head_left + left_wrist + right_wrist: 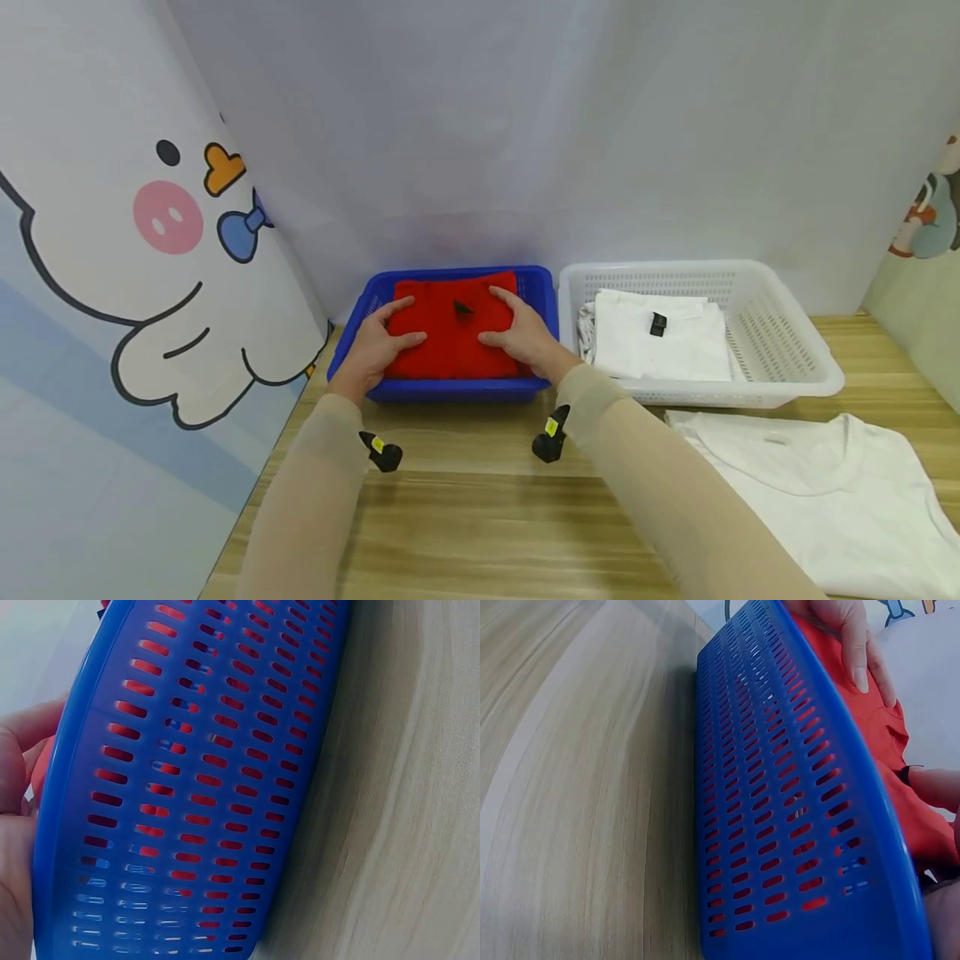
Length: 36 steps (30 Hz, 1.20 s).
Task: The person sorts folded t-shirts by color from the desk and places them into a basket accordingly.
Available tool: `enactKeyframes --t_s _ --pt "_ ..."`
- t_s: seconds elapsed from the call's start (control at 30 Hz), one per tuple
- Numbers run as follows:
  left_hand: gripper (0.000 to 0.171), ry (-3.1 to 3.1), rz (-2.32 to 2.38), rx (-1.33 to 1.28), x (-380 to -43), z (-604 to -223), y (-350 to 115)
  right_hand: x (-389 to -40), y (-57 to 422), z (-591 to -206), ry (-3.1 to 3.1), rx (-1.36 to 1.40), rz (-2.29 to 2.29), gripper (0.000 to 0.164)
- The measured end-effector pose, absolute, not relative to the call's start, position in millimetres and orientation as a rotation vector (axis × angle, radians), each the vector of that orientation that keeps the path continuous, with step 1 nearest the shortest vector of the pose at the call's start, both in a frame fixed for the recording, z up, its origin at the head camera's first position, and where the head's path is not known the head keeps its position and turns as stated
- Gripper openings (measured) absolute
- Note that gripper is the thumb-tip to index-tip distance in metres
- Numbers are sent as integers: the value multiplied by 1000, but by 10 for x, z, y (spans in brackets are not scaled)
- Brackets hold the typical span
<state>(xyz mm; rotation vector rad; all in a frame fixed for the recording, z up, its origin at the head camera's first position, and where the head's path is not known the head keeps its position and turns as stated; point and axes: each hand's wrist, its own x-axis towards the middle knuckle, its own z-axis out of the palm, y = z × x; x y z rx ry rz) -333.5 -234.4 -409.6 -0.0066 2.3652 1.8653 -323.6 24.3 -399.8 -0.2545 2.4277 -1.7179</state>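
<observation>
In the head view I saw the red garment [450, 354] lying in the blue basket [453, 388] mid-frame, seemingly longest left to right, between the left hand [375, 340] and right hand [525, 333], neither clearly nearer, fingers spread on it. The left wrist view caught the left hand past the rim, frame left; the right wrist view, both hands, frame right.

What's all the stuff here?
Table: 1, brown, underneath
Left basket: 1, blue, table
Right basket: 1, white, table
Red cloth: 1+, red, left basket
White cloth: 1+, white, right basket
Patch: 1, dark, on red cloth
Black piece: 1, black, on white cloth
Shirt: 1, white, table's right
Curtain: 1, white, behind
Cartoons: 2+, mixed, both sides
Gadgets: 2, black, wrists
Sleeves: 2, beige, arms
Left grip: 1, bare, on red cloth
Right grip: 1, bare, on red cloth
</observation>
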Motion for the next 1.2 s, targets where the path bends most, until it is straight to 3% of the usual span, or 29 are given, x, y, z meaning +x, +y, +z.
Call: enactKeyframes --t_s 0.67,1.2 --pt "69 2398 1812 -1 -3331 -4088 -2329 -3248 218 -4029 2411 -253 -1651 79" --pt "80 2399 1806 -1 -3326 -4065 -2329 -3209 214 -4001 2405 -259 -1604 82"
